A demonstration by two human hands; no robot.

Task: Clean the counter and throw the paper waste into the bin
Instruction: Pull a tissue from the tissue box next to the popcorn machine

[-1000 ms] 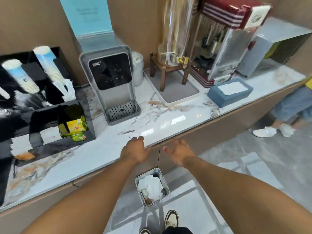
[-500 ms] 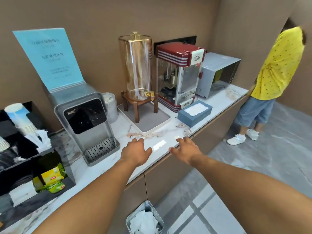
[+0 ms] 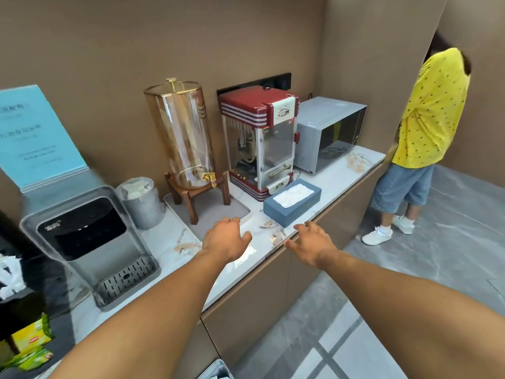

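A: Your fingers (image 3: pixel 236 220) on the left hand (image 3: pixel 224 240) are spread and loosely curled, holding nothing. Same on your right hand (image 3: pixel 310 243): open, empty, hovering at the front edge of the white marble-patterned tabletop (image 3: pixel 332 177).

B: So where's the paper?

A: Take the blue rectangular tissue box (image 3: pixel 291 205) as your mark. Small crumpled pale scraps (image 3: pixel 274 231) lie just in front of it, between your two hands. Another crumpled piece (image 3: pixel 187 247) sits further left of the box, beside your left wrist. More bits (image 3: pixel 356 162) seem to lie well right of the box, before the grey microwave (image 3: pixel 329 134), though those could be veining.

B: How should you take them?

A: Pinch the scraps nearest the box first, sweeping them toward the edge into a cupped palm so nothing drops. Keep clear of the grey tray (image 3: pixel 218 210) left of the box. The metal bin (image 3: pixel 216 370) shows only as a corner, on the floor well below and left of the box.
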